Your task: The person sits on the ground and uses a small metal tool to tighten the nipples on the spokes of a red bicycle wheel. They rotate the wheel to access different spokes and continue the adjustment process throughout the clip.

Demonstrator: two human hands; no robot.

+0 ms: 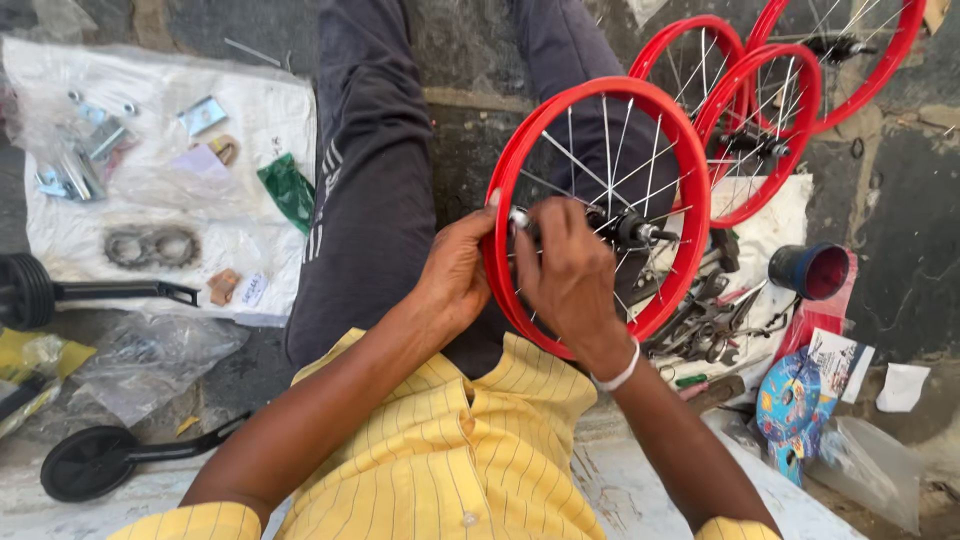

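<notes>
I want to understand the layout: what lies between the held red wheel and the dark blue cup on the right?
In the head view, a pile of metal hand tools lies on white sheeting between the red wheel and the cup.

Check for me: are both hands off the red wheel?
No, the left hand grips the red wheel at its rim and the right hand works at its hub.

both hands, left [455, 275] and right [565, 275], grip a red spoked wheel [690, 190] at its hub.
</notes>
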